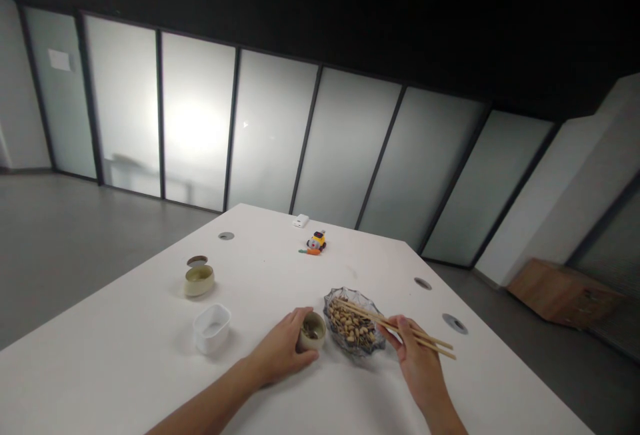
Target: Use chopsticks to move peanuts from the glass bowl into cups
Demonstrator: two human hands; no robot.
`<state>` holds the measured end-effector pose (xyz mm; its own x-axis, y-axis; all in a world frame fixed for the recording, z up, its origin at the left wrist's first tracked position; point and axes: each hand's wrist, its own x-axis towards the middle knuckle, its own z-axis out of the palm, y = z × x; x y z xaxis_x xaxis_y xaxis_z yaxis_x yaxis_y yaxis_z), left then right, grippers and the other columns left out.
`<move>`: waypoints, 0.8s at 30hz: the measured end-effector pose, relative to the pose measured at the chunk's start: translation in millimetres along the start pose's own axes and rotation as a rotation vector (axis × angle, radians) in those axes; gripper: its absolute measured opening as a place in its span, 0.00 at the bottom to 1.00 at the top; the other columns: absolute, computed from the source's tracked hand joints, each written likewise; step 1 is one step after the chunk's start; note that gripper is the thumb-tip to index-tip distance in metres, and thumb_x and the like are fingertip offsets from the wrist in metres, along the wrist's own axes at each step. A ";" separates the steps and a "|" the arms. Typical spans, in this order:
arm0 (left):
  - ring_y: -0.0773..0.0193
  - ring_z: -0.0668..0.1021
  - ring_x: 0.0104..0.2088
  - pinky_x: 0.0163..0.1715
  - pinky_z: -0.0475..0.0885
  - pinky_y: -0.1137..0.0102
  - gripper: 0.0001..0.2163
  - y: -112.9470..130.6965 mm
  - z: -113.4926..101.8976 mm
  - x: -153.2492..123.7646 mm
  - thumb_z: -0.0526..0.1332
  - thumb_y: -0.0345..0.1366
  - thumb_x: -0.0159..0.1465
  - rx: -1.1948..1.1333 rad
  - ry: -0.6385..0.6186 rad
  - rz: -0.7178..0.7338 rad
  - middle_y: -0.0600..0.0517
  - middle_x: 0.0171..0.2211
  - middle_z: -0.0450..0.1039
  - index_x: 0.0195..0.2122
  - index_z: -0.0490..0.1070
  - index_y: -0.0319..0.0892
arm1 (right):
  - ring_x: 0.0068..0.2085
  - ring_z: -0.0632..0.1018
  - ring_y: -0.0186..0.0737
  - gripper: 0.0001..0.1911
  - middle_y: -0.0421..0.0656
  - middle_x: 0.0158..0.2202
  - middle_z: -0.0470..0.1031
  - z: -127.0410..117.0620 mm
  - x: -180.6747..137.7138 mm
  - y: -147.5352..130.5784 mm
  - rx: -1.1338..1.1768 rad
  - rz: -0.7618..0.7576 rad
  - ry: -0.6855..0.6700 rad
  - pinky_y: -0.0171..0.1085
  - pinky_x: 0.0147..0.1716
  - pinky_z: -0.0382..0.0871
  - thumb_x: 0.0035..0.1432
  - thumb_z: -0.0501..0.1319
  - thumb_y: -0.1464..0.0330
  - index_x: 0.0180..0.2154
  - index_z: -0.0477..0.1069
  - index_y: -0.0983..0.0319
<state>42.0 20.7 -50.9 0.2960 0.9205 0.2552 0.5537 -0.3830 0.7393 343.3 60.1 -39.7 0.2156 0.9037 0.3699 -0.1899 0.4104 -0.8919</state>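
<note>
My left hand (280, 353) is wrapped around a small greenish cup (313, 330) that stands on the white table (125, 348) and has a few dark bits inside. Just right of the cup sits a glass dish (354, 328) full of nuts in their shells. My right hand (416, 350) holds a pair of wooden chopsticks (395, 324), their tips lying over the far left part of the dish, above the nuts.
A white square container (212, 328) and a cream bowl (199, 280) with a dark lid behind it stand to the left. A small yellow toy (316, 242) and a white box (301, 220) lie at the far edge. Round cable holes (454, 322) dot the table.
</note>
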 end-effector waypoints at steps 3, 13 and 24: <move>0.46 0.72 0.64 0.68 0.64 0.54 0.37 0.5 -0.1 0.1 0.70 0.34 0.57 0.000 -0.001 0.001 0.41 0.65 0.68 0.68 0.60 0.44 | 0.41 0.84 0.49 0.20 0.46 0.35 0.81 -2.0 0.7 3.8 0.022 0.044 -0.020 0.51 0.45 0.83 0.54 0.73 0.47 0.31 0.80 0.57; 0.47 0.72 0.64 0.68 0.63 0.55 0.36 3.4 0.3 0.1 0.70 0.34 0.57 0.007 -0.004 -0.007 0.40 0.65 0.68 0.67 0.61 0.42 | 0.40 0.83 0.52 0.21 0.47 0.36 0.79 -0.4 -4.0 3.0 0.000 0.079 -0.110 0.55 0.41 0.83 0.55 0.72 0.46 0.31 0.80 0.57; 0.47 0.72 0.64 0.67 0.64 0.55 0.37 -0.3 0.8 0.7 0.70 0.34 0.57 0.018 -0.008 -0.008 0.41 0.65 0.69 0.67 0.61 0.44 | 0.40 0.84 0.51 0.21 0.46 0.34 0.79 6.1 -9.6 -0.1 -0.036 0.118 -0.250 0.51 0.38 0.83 0.56 0.70 0.45 0.31 0.80 0.56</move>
<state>42.7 21.4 -51.5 0.2976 0.9227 0.2449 0.5698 -0.3775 0.7299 335.4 52.1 -41.5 -0.0503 0.9490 0.3113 -0.1647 0.2996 -0.9398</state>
